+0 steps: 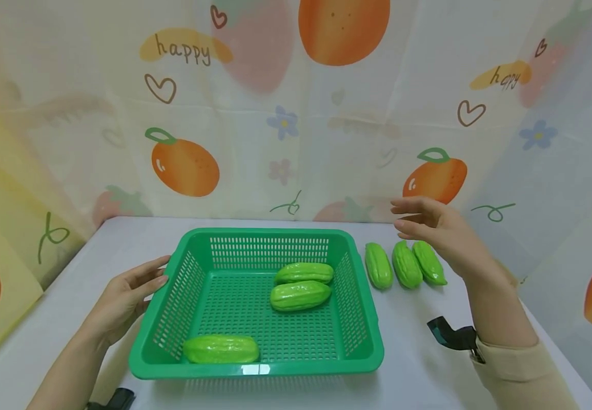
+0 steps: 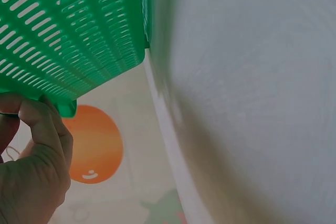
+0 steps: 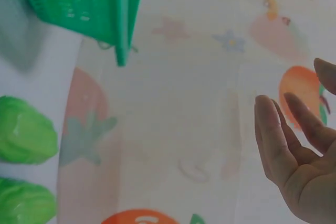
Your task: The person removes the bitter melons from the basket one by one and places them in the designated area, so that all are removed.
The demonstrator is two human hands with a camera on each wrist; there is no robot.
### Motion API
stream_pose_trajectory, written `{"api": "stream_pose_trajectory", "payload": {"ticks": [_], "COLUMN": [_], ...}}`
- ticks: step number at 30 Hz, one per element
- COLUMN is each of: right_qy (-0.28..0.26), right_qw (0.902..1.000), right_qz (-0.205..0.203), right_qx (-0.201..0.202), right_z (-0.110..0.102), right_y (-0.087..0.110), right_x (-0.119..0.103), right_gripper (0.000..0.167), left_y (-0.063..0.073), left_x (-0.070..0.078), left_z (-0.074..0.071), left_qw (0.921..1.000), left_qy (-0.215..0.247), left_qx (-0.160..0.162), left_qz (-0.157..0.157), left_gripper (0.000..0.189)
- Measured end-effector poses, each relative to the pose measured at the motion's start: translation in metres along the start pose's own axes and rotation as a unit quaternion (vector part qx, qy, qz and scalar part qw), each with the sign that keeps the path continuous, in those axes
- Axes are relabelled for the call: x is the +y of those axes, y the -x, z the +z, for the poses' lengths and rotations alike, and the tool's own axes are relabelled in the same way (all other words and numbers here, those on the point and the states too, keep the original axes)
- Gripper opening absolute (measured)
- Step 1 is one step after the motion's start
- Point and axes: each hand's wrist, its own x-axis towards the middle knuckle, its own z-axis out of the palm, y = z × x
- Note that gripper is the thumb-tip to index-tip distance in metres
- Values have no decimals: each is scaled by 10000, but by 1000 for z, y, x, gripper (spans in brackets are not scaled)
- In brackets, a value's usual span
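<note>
A green slotted plastic basket (image 1: pixel 254 370) stands on the white table. Inside it lie three bright green, ridged gourds: a pair, one gourd (image 1: pixel 299 295) in front of another (image 1: pixel 304 273), toward the right, and a single one (image 1: pixel 221 348) at the front left. My left hand (image 1: pixel 123 299) grips the basket's left rim, and the left wrist view shows its fingers (image 2: pixel 44 124) bent at that rim. Raised in the air to the right of the basket, my right hand (image 1: pixel 436 233) holds nothing, its fingers loosely extended and apart from the thumb.
Three more gourds lie on the table right of the basket: one gourd (image 1: pixel 379 266) near its wall, then a second (image 1: pixel 407 265) and third (image 1: pixel 429 263) side by side below my right hand. A fruit-patterned cloth (image 1: pixel 337 142) hangs behind the table's back edge.
</note>
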Motion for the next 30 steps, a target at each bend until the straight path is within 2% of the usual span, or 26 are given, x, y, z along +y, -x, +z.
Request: {"api": "stream_pose_trajectory", "payload": {"ticks": [10, 15, 21, 25, 30], "right_qy": [-76, -326, -325, -529, -903], "right_qw": [9989, 9966, 9936, 9897, 9799], "right_qz": [-355, -598, -826, -806, -919], "right_qx": [-280, -468, -700, -1056, -1526], "right_z": [23, 36, 55, 68, 88], "right_y": [-16, -25, -34, -37, -42], "right_x": [-44, -63, -81, -92, -100], "right_gripper": [39, 39, 40, 39, 38], "left_y": [1, 0, 0, 0, 0], "left_x": [-2, -2, -2, -2, -2], "left_z": [0, 0, 0, -1, -1], "left_qw": [9999, 10000, 9999, 9999, 9999], "left_qy": [134, 67, 41, 57, 51], "left_qx": [21, -31, -74, -92, -98], "left_qz": [10, 66, 88, 130, 126], "left_gripper": [51, 51, 52, 51, 51]}}
